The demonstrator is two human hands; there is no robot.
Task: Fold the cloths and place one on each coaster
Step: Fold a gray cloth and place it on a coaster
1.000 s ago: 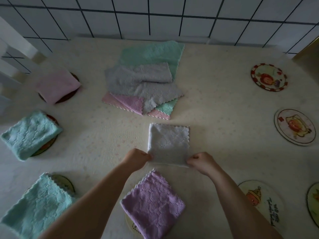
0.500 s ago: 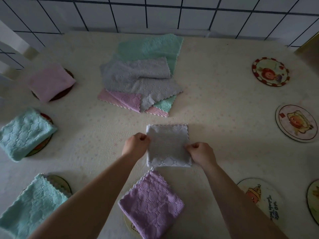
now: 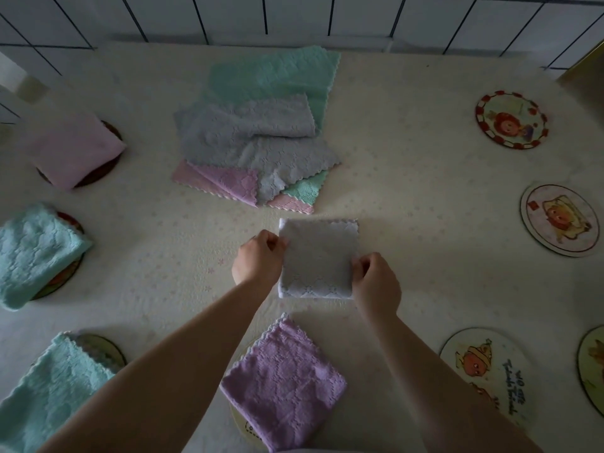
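Observation:
A folded grey cloth [image 3: 318, 256] lies on the table in front of me. My left hand [image 3: 258, 261] grips its left edge and my right hand [image 3: 376, 281] grips its right edge. Folded cloths cover coasters: pink [image 3: 75, 148] at far left, a teal one [image 3: 36, 253] at mid left, another teal one [image 3: 49, 393] near left, purple [image 3: 282, 384] near centre. Bare coasters lie on the right: a red-rimmed coaster [image 3: 511, 119], a cream coaster [image 3: 560, 220], a near coaster [image 3: 483, 367], and a partly cut-off coaster [image 3: 593, 367] at the frame edge.
A loose pile of unfolded cloths [image 3: 258, 135], teal, grey, pink and purple, lies at the table's far centre. A white tiled wall [image 3: 294, 14] stands behind the table. The cream tablecloth [image 3: 408, 152] shows between the pile and the right coasters.
Both hands slid from the grey cloth's near corners up along its side edges. The cloth has stayed in place, folded to a small square.

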